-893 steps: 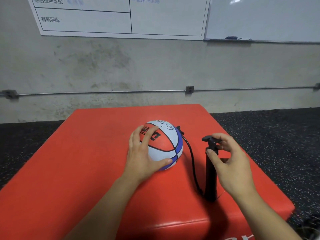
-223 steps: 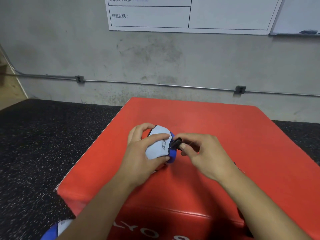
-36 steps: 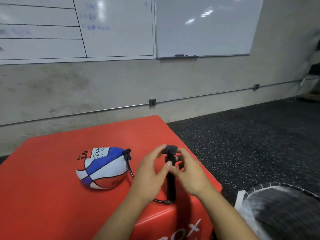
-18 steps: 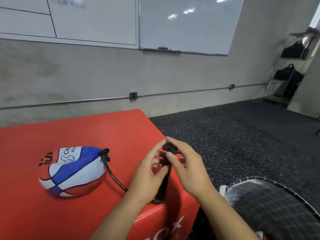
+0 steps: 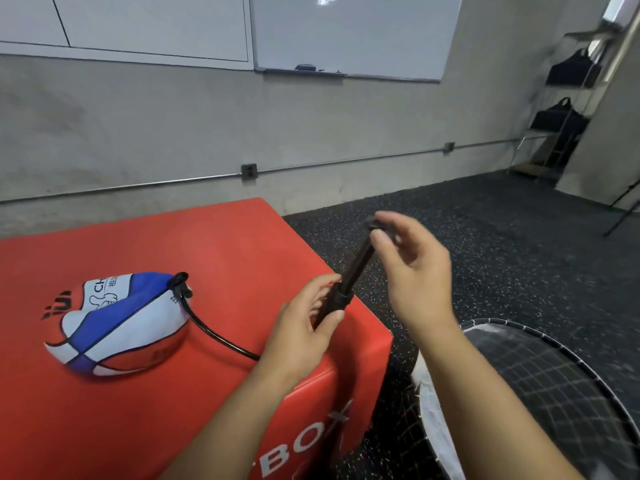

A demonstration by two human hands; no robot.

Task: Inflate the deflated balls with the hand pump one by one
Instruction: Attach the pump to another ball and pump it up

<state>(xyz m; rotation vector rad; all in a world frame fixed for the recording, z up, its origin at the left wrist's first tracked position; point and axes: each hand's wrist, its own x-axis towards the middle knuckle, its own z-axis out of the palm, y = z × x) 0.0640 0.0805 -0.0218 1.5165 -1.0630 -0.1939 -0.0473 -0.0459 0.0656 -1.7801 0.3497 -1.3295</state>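
A flattened red, white and blue ball [image 5: 114, 323] lies on the red box [image 5: 214, 244]. A black hose [image 5: 214, 336] runs from a fitting at the ball's right end to the black hand pump [image 5: 341, 292]. The pump leans to the right near the box's right edge. My left hand [image 5: 304, 327] grips the pump's body. My right hand [image 5: 412, 271] pinches the handle at the top, with the rod drawn out between the two hands.
A round mesh basket [image 5: 540, 386] with a wire rim stands on the black speckled floor to the right of the box. A concrete wall with whiteboards is behind. Black bags sit on a shelf rack [image 5: 568, 98] at the far right.
The handle has risen in my right hand and the pump rod is now extended. My left hand has closed round the pump body. The view has swung a little to the right.
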